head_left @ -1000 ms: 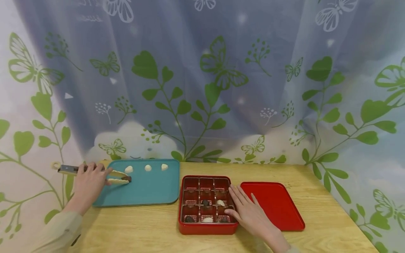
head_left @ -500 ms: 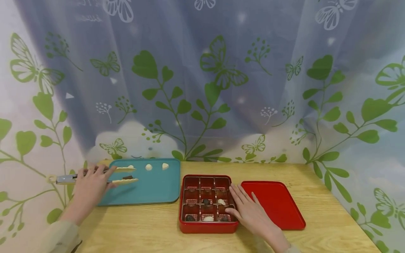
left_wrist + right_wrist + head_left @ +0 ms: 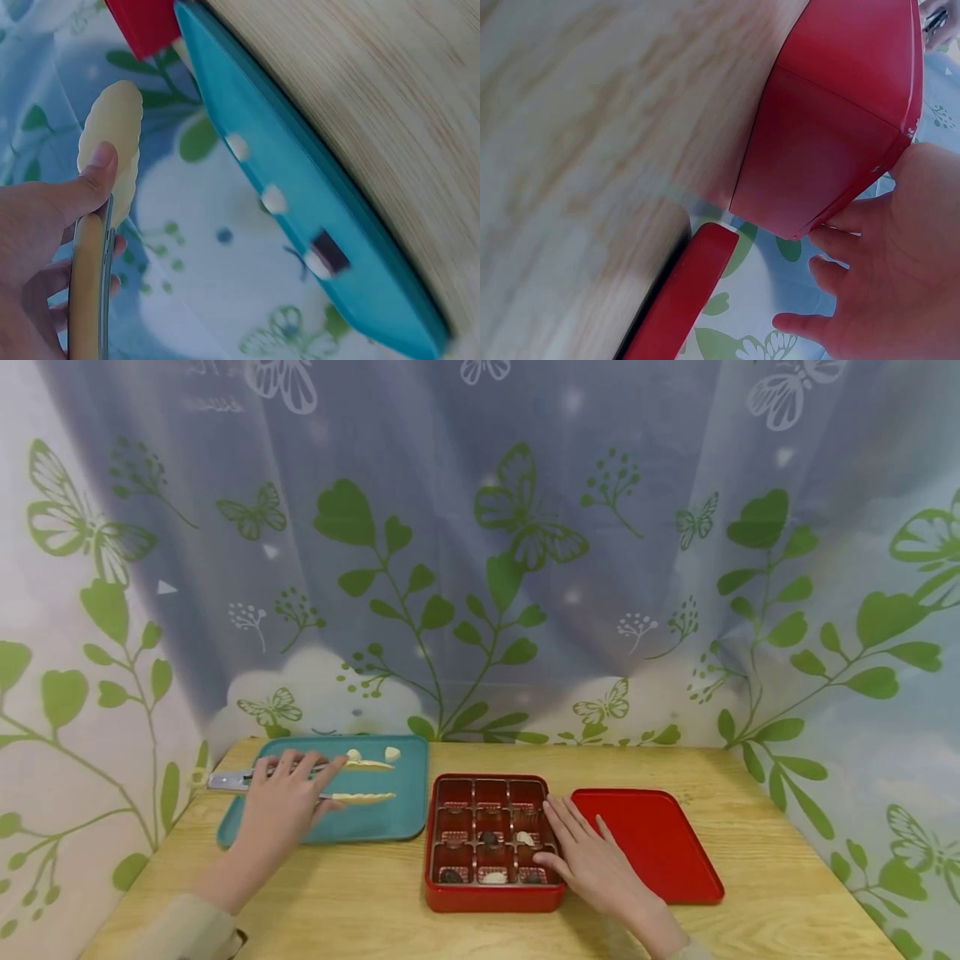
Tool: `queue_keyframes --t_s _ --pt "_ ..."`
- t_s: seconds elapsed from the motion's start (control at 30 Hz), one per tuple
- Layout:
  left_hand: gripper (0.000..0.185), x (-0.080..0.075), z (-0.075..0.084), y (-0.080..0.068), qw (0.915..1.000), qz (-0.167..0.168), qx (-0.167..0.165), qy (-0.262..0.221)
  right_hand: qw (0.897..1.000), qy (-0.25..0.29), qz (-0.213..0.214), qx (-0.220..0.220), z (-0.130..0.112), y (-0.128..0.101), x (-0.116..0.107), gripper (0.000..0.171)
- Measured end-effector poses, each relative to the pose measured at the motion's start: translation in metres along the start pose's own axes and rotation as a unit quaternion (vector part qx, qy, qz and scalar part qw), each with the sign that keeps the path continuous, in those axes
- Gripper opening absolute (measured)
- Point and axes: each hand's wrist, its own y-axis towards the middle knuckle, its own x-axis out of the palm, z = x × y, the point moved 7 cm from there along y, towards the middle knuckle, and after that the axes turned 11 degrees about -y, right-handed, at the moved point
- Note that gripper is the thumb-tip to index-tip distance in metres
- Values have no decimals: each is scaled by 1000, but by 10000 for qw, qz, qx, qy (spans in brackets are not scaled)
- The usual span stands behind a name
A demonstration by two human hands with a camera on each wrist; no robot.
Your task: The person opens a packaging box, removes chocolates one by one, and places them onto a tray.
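Note:
My left hand [image 3: 281, 793] grips a pair of tongs [image 3: 363, 797] over the teal tray [image 3: 408, 814], its pale scalloped tips spread apart with nothing between them. White chocolates [image 3: 392, 753] lie along the tray's far side. In the left wrist view a dark brown chocolate [image 3: 330, 251] sits by one white piece; in the head view my hand hides it. My right hand [image 3: 596, 864] rests with straight fingers on the right rim of the red box [image 3: 491, 900]. Inside its clear divided insert, dark chocolates [image 3: 489, 838] and white chocolates [image 3: 525, 838] occupy several compartments of the middle and front rows.
A red lid [image 3: 652, 847] lies on the wooden table [image 3: 337, 893] to the right of the box, partly behind my right hand. Close behind the table hangs a curtain [image 3: 450, 610] printed with leaves and butterflies.
The tongs have spread and released the brown chocolate onto the tray near a white one. My left hand has then carried the tongs rightward over the tray. My right hand stays put.

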Motion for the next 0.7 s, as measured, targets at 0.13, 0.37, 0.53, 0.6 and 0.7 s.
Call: queue_keyframes --t_s 0.13,0.37,0.53,0.6,0.7 --pt "67 5 22 13 9997 49 238 -44 10000 -47 8 18 0 0 0 78" --pt "66 12 58 41 9983 -164 506 -256 10000 -48 55 11 0 0 -2 78" --pt "64 18 86 56 9949 -210 961 -235 10000 -31 19 26 0 -1 -1 78" --pt "63 21 96 62 9931 -252 1132 -172 10000 -14 27 29 1 -1 -1 78" --pt "58 23 112 70 9899 -334 1375 -4 10000 -10 50 31 1 -1 0 78"
